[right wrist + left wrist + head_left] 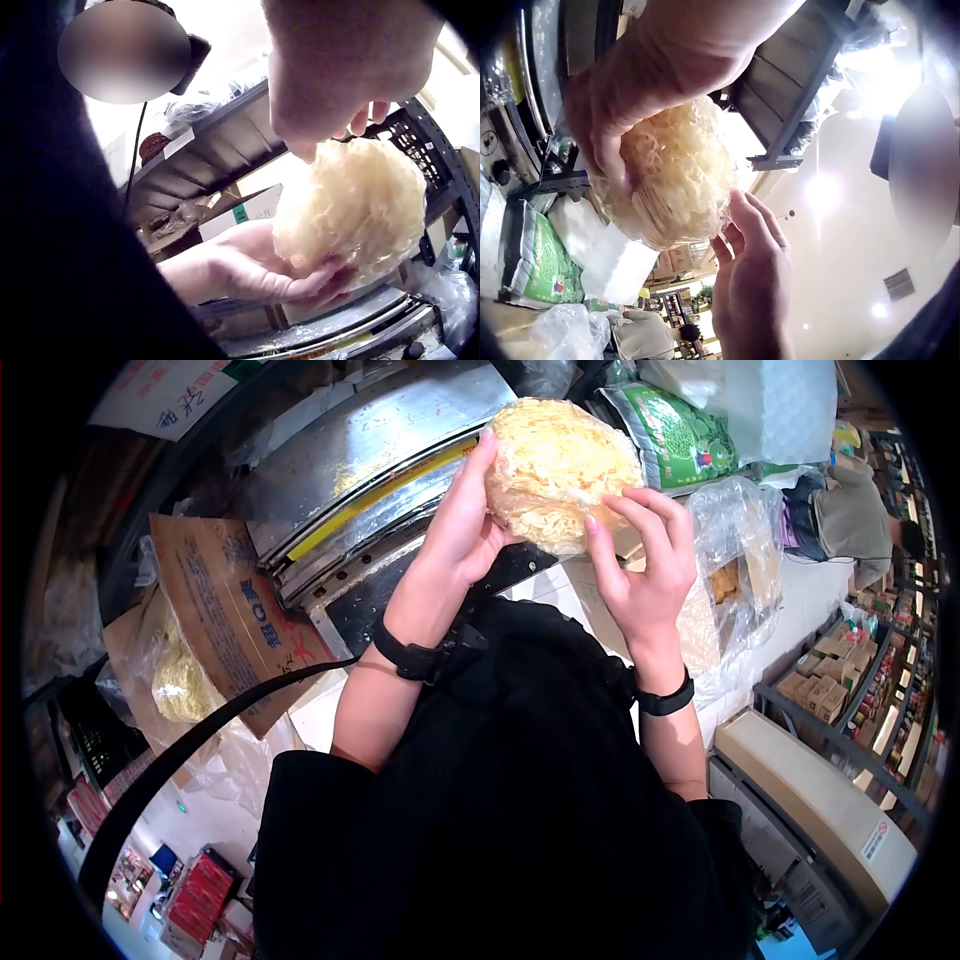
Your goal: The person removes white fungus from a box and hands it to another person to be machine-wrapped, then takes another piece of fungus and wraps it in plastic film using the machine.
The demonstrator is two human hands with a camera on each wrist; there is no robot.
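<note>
A clear plastic bag (565, 470) packed with pale yellow, crinkled dried pieces is held up in front of the person. The left hand (465, 525) grips it from the left, thumb along the near side and fingers beneath; in the right wrist view this hand (240, 262) supports the bag from below. At the bag's lower right edge, the right hand (650, 565) pinches the plastic between thumb and index finger, its other fingers loosely bent. A silver metal machine (400, 420) with a yellow strip stands behind the bag and left hand.
An upright cardboard flap (235, 610) and a bag of yellow strands (185, 680) are at left. Beyond the right hand are a green printed sack (675, 435) and crumpled clear plastic (740, 530). Another person (850, 520) is near stocked shelves (850, 690) at right.
</note>
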